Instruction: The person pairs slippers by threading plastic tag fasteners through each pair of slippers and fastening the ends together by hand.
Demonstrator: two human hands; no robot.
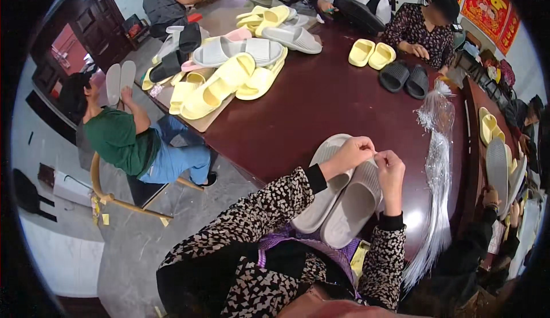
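A pair of light grey slide slippers lies side by side at the table's near edge, toes pointing away from me. Above their straps my left hand and my right hand meet fingertip to fingertip, both closed in a pinch. Whatever thin thing they pinch is too small to make out. To the right of my hands lies a long bundle of clear, thin plastic strands, running from the table's middle to its near edge.
A heap of yellow, grey, black and pink slippers covers the table's far left. Yellow slippers and black slippers stand before a co-worker at far right. A seated person in green holds grey slippers at left. Others work around.
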